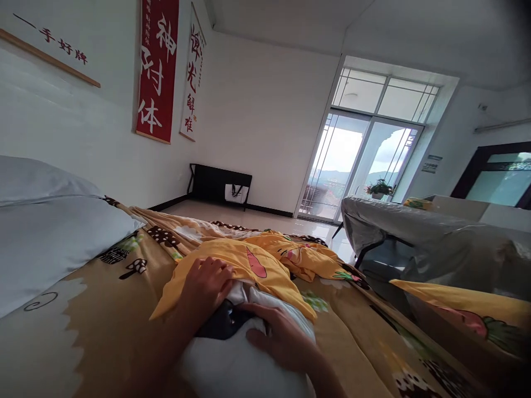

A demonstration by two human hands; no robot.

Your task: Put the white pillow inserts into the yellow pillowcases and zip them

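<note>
A white pillow (pixel 232 359) lies on the bed in front of me, its far part inside a yellow pillowcase (pixel 232 254) printed with a carrot. My left hand (pixel 209 282) is closed on the pillowcase near its open edge, fingers curled over the cloth. My right hand (pixel 277 331) grips the white pillow, thumb on top and fingers at the edge of the case. Between the hands sits a dark patch (pixel 219 321) that I cannot make out. Beyond the pillow lies a crumpled yellow cloth (pixel 307 260) with similar prints.
A patterned brown blanket (pixel 348 342) covers the bed. White pillows (pixel 53 226) lie at the left by the wall. At the right are a yellow carrot-print cloth (pixel 464 309), a chair (pixel 385 257) and a plastic-covered table (pixel 415 221). A folded black item (pixel 211 185) leans on the far wall.
</note>
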